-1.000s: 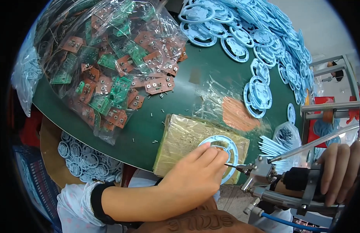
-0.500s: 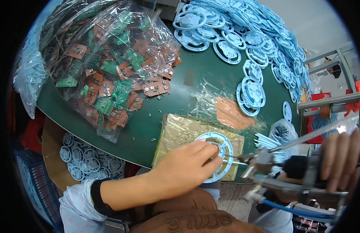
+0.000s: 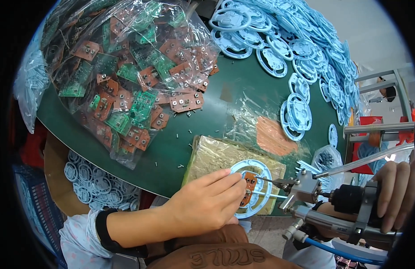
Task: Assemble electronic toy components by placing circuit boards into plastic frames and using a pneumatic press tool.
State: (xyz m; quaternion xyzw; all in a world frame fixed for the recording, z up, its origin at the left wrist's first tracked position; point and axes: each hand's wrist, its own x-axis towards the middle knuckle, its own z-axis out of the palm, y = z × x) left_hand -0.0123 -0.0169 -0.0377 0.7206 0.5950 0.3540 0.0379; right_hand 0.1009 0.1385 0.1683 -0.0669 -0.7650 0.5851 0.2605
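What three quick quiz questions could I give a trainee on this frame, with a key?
1. True or false: the left hand presses on the pale blue ring part.
2. What does the right hand grip? A) a clear bag B) a powered screwdriver C) a loose circuit board
3. Fill in: the ring part lies on a yellowish ____ on the green table.

Key: 1 true. 2 B, the powered screwdriver, its bit tip at the small brown circuit board inside the ring. 3 pad, the yellowish pad.
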